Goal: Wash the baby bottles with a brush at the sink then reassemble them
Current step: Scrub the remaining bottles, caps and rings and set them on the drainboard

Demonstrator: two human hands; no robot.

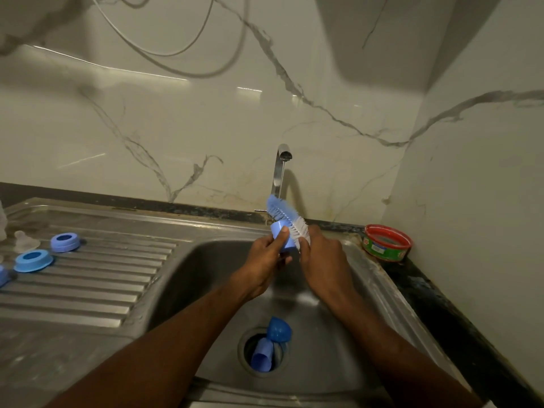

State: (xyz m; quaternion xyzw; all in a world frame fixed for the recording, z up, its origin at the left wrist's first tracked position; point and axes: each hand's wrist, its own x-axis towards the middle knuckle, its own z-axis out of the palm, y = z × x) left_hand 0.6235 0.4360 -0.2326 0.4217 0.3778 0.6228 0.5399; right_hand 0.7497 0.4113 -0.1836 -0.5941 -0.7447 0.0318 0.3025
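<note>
The middle of the sink basin is being left open, while the drain is being blocked by two blue caps. The back is being obstructed by the faucet; the drainboard's left edge is being occupied by two blue collar rings and a clear nipple. The right counter corner is being taken by a red-rimmed tub.

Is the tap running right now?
Off: no stream falls from the tap spout above the hands; the sink below shows no splashing.

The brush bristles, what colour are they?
Blue at the tip and white nearer the right hand, on the brush in the head view.
</note>
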